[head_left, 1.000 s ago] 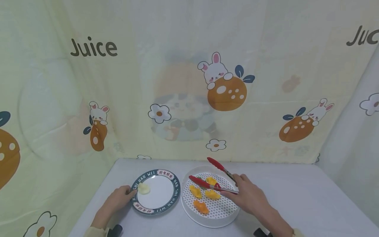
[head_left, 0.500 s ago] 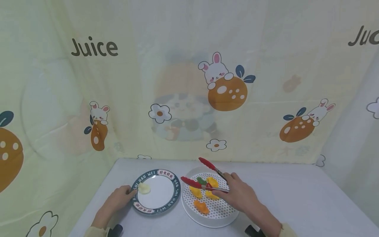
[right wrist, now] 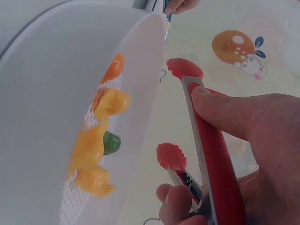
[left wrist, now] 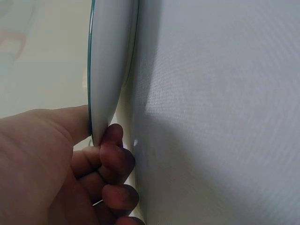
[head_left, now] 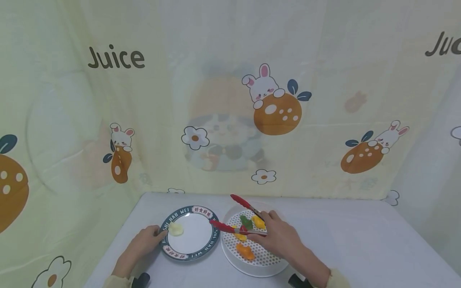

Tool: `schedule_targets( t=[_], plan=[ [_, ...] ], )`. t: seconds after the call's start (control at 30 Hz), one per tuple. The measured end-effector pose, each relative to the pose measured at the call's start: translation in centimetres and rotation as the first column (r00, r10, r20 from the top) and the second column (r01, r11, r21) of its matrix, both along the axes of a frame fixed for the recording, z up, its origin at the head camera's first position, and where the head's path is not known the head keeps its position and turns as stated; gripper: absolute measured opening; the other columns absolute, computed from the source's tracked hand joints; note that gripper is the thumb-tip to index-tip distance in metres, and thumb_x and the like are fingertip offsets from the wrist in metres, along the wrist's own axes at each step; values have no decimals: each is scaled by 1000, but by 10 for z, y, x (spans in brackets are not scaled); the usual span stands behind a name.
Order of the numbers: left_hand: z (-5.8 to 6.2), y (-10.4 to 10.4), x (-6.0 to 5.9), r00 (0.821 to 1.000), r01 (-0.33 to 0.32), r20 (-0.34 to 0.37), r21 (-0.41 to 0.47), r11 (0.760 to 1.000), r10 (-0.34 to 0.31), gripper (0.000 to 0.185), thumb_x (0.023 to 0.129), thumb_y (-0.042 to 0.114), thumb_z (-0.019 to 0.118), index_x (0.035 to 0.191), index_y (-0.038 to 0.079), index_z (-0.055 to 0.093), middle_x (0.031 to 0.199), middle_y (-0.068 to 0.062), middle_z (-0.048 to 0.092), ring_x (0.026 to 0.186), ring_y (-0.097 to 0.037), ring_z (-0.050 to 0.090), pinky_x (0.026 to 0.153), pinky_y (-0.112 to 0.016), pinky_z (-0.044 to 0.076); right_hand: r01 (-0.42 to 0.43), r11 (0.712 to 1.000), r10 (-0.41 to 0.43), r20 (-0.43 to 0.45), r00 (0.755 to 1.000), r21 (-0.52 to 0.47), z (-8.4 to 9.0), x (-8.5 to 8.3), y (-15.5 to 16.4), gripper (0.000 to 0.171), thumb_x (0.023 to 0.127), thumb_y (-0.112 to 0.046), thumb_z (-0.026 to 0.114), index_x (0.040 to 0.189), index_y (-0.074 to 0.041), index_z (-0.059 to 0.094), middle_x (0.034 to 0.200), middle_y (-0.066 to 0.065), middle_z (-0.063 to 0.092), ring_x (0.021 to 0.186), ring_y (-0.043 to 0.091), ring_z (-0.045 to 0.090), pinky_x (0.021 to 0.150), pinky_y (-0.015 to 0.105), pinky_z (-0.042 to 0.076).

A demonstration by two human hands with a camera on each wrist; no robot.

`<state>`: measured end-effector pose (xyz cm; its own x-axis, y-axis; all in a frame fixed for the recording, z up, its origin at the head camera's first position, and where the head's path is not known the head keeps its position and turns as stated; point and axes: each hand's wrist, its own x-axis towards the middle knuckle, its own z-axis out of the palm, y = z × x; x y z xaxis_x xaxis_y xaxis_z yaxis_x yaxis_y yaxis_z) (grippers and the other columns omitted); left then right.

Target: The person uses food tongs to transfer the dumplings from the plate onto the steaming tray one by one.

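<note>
My left hand [head_left: 145,240] pinches the left rim of a dark-rimmed round plate [head_left: 196,237], with the thumb on top and the fingers curled under it [left wrist: 110,70]. A pale yellow piece [head_left: 175,229] lies on the plate near that hand. My right hand [head_left: 279,239] grips red-tipped tongs [head_left: 225,228], which stand spread with nothing between the tips. One tip hangs over the plate's right rim. In the right wrist view the tongs [right wrist: 206,140] sit beside the white perforated tray [right wrist: 61,84].
The white tray [head_left: 252,273] holds orange [head_left: 245,251], yellow [head_left: 257,221] and green [head_left: 246,221] pieces. A white cloth [head_left: 360,248] covers the table. A printed curtain [head_left: 230,100] closes off the back and left.
My right hand has carried the spread tongs leftward, from over the tray to the plate's right rim. The left hand and the plate have stayed put.
</note>
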<state>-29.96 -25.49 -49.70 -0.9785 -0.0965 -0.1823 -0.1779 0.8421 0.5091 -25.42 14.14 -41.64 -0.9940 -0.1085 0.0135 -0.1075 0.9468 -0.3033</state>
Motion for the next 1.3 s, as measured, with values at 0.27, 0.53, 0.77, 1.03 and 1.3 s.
schedule_targets(
  t=[0.27,0.53,0.77,1.03,1.3],
  plan=[
    [0,1,0,1000,7,-17,5,1000,-7,29,100,33,58,86,8,61,72,-5,56,69,-18,52,62,-31,45,-26,1000,26,14,1000,-14,-2,2,-20,87,75,-63,78,141,-12,54,132,16,57,93,25,61,77,46,59],
    [2,2,2,1000,10,-3,8,1000,-10,29,100,34,58,89,7,63,74,-5,58,71,-18,53,63,-32,46,-56,998,57,26,998,-42,-8,2,-37,81,74,-58,81,139,-17,56,124,12,58,84,20,55,69,37,56],
    [3,2,1,1000,3,0,10,1000,-3,30,101,34,58,91,6,64,75,-5,59,71,-18,54,64,-32,47,-73,997,74,32,997,-28,-11,0,-50,82,75,-59,80,140,-16,54,126,11,57,86,21,54,73,39,58],
    [2,2,-1,1000,-4,11,8,1000,4,32,100,34,58,101,3,66,80,-7,62,75,-19,57,68,-35,50,-153,988,153,15,988,-23,-15,-3,-61,83,78,-63,76,139,-13,54,128,12,57,88,20,55,73,37,59],
    [1,1,2,999,17,-28,10,1000,-16,30,101,34,58,91,7,63,75,-5,57,71,-17,53,63,-32,46,-188,982,187,29,982,18,-17,-6,-79,81,77,-64,77,138,-14,56,123,10,61,89,21,57,81,41,59]
  ],
)
